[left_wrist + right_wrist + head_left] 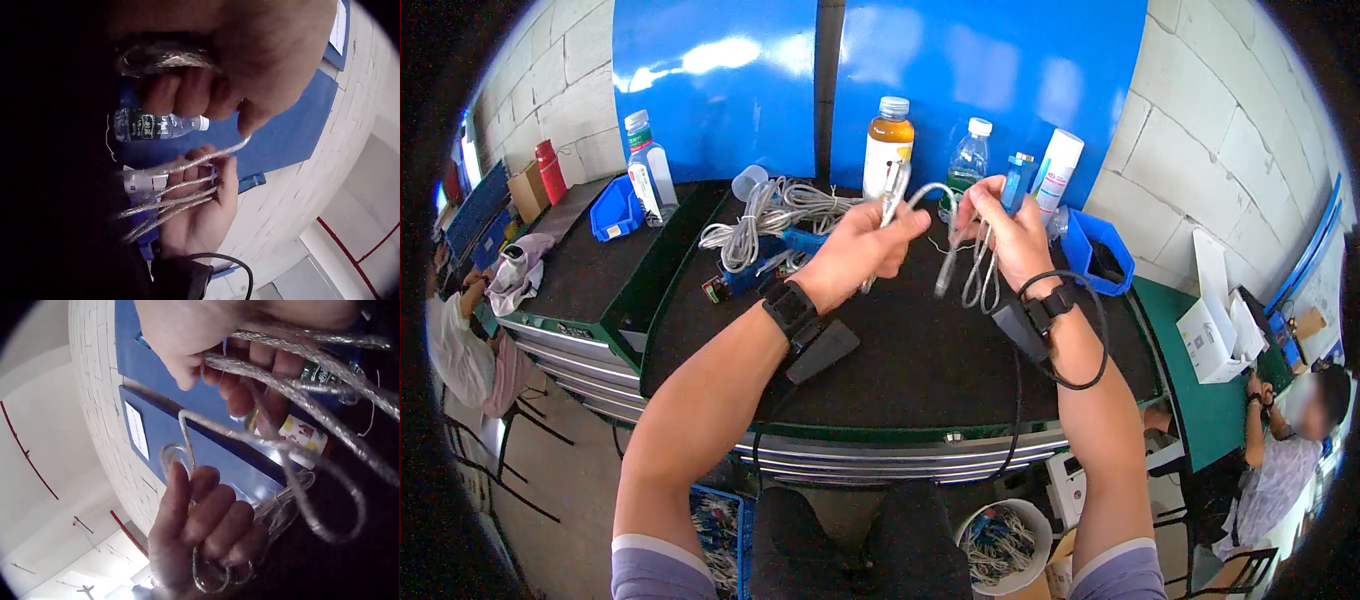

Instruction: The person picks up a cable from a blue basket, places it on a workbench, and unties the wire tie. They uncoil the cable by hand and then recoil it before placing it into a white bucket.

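Observation:
Both hands hold one grey braided cable point(946, 268) above the dark bench mat. My left hand point(865, 250) grips it in a fist, thumb on top, with a short bend rising above the fist. Between the hands the cable point(206, 156) runs across in a slack curve. My right hand point(1012, 235) pinches the cable between thumb and fingers, and several loops point(294, 394) hang from it. In the right wrist view, more cable shows below the curled fingers of the left hand point(209, 519). The cable's ends cannot be made out.
Coiled grey cables point(765, 215) lie at the back left beside blue-handled tools point(745, 280). Behind stand an amber-filled bottle point(888, 150), a clear bottle point(968, 165) and a white spray can point(1058, 165). Blue bins point(1097, 250) flank the mat. A bucket of cables point(1040, 535) stands below.

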`<state>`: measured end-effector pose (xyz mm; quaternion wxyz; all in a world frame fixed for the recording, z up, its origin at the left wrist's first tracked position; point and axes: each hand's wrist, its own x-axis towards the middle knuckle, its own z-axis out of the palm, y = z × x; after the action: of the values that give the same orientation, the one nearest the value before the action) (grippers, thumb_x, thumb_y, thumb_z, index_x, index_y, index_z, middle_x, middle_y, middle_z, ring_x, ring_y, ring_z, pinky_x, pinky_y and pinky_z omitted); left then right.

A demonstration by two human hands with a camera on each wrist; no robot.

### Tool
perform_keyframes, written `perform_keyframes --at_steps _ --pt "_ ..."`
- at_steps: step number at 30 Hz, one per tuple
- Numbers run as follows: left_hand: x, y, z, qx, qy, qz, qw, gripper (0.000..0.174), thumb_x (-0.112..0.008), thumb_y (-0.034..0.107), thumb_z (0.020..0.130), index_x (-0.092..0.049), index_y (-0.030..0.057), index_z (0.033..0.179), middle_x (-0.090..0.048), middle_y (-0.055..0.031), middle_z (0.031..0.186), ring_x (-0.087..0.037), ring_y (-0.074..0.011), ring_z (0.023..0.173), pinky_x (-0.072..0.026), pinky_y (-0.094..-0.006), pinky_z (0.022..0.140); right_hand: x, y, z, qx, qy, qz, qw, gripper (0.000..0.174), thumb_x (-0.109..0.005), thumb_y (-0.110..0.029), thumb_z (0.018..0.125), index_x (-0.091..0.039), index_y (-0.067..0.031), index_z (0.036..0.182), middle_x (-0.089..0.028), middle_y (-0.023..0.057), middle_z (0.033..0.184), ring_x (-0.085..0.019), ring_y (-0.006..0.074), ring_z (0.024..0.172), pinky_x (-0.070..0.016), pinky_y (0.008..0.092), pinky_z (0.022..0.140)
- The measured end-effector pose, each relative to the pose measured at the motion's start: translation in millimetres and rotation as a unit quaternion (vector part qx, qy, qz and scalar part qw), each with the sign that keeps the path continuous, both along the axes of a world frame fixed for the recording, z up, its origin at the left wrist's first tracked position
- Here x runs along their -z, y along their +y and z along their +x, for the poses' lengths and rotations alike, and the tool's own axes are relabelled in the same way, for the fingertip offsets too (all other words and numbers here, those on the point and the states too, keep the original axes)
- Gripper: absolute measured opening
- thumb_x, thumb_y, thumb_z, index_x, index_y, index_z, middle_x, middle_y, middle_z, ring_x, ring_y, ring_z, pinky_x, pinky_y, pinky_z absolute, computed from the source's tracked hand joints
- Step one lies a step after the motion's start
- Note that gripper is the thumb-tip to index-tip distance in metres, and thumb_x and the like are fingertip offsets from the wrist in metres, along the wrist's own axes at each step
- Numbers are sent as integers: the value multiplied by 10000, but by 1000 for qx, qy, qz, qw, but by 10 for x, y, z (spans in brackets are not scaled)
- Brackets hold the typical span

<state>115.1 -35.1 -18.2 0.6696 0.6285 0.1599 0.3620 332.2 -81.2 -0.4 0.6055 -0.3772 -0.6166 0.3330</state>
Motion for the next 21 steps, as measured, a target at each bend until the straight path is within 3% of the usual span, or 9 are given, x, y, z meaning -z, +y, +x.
perform_keyframes --at_steps 1,3,5,7,8,10,13,17,21 --pt "-8 -7 15 -38 -12 -8 999 249 -606 277 992 -503 138 813 -376 88 618 -325 -42 510 -259 -250 474 -16 -14 -20 8 -4 5 1000 177 -583 -202 992 -584 -26 985 -630 81 920 -653 179 814 -583 360 674" --pt "29 58 1 -48 -20 3 999 229 -600 277 995 -519 126 844 -411 78 634 -360 -48 524 -285 -248 482 -5 5 -2 6 -17 10 1000 162 -551 -124 986 -596 11 1063 -651 135 1035 -677 237 942 -588 375 746" --pt "37 73 -1 -57 -29 15 998 213 -594 277 998 -535 113 874 -447 68 651 -394 -55 538 -311 -246 490 10 23 -11 7 -16 20 1000 155 -566 -104 977 -603 19 1065 -665 143 1040 -690 241 932 -603 370 721" --pt "33 61 8 -93 -19 65 993 219 -567 282 1012 -587 64 1000 -597 6 773 -565 -96 669 -459 -249 600 10 25 -12 9 -14 30 999 150 -580 -83 967 -610 26 1066 -679 151 1044 -704 246 922 -618 364 697" --pt "27 45 23 -93 -19 65 993 219 -567 282 1012 -587 64 1000 -597 6 773 -565 -96 669 -459 -249 600 7 24 -10 3 -14 30 999 153 -577 -76 967 -610 27 1075 -678 154 1057 -703 250 939 -619 368 708" --pt "12 10 52 -89 -53 36 994 306 -540 302 1024 -597 22 1132 -680 -68 946 -656 -148 891 -538 -290 798 2 20 -14 -2 -14 30 999 156 -573 -68 966 -611 27 1084 -678 156 1069 -701 253 957 -620 371 720" --pt "22 28 30 -38 -33 57 997 356 -527 325 1028 -584 17 1197 -689 -93 1043 -658 -165 1002 -537 -323 895 7 12 -27 -5 -9 25 1000 153 -578 -66 963 -610 25 1082 -677 155 1075 -698 256 976 -620 375 731" --pt "39 62 35 -60 -20 62 996 339 -529 324 1028 -579 26 1182 -671 -61 993 -648 -146 941 -543 -327 876 14 20 -22 -8 -12 28 1000 159 -584 -79 965 -608 19 1088 -675 158 1081 -695 256 984 -620 362 722" --pt "81 76 48 -96 -28 84 991 259 -574 312 1007 -578 63 1079 -621 -13 916 -611 -107 859 -553 -328 802 25 31 -21 -4 -10 36 999 166 -589 -103 970 -607 12 1088 -680 158 1070 -709 250 933 -619 343 672"
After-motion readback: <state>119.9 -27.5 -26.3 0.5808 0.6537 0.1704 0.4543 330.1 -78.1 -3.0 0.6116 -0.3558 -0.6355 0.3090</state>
